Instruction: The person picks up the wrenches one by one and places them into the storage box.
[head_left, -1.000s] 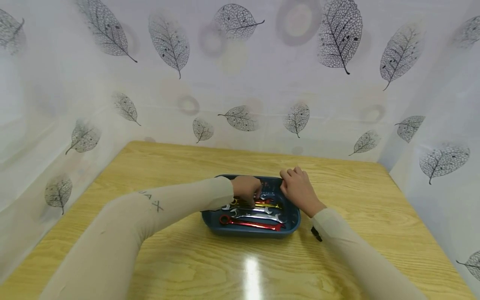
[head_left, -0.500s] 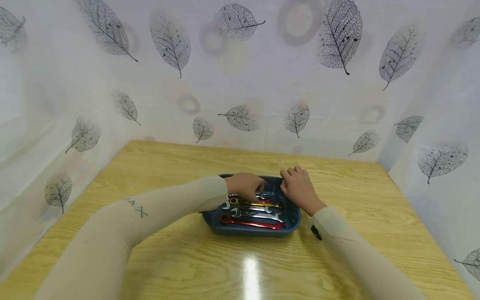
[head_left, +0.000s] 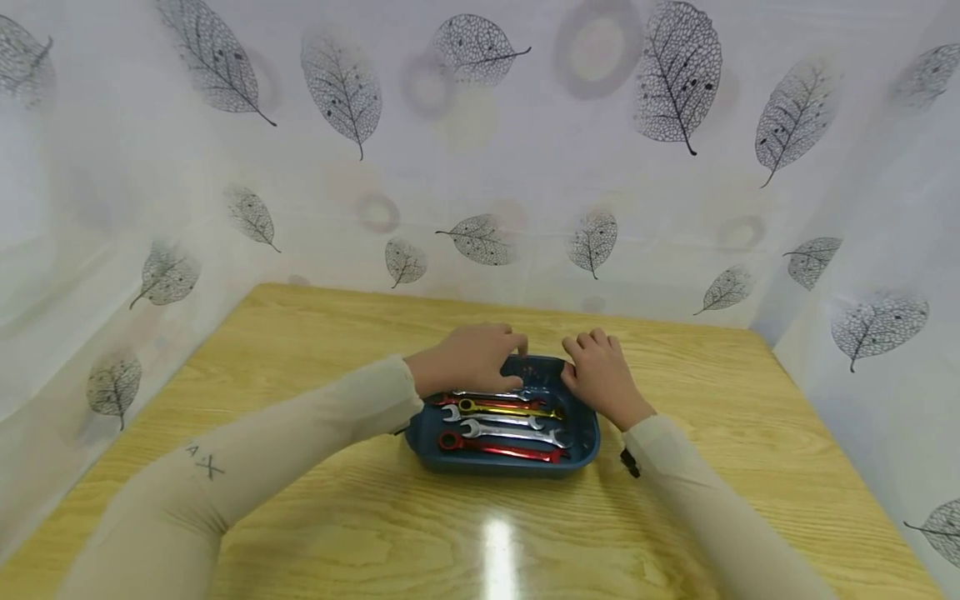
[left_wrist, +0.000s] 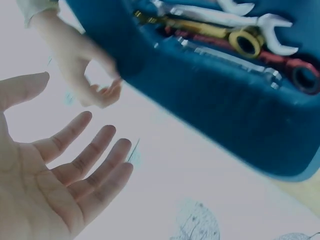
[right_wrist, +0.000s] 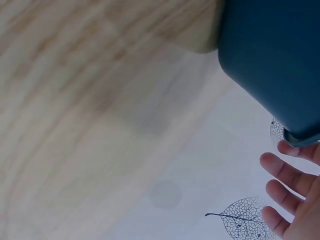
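A dark blue plastic tray holds several wrenches lying side by side. Nearest its front is a red ratchet wrench, then a silver open-ended wrench, a smaller silver one and a yellow ratchet wrench. Another red wrench and a thin silver one lie farther back. My left hand hovers over the tray's far left part, fingers apart and nothing in them, as the left wrist view also shows. My right hand pinches the rim at the far right corner.
The tray stands on a wood-grain table. White sheeting with leaf prints hangs behind the table and along both sides. A black band shows below the right cuff.
My left hand has come up out of the tray, back and to the left, its fingers loosened and holding nothing. The wrenches stay in place. My right hand keeps its grip on the rim.
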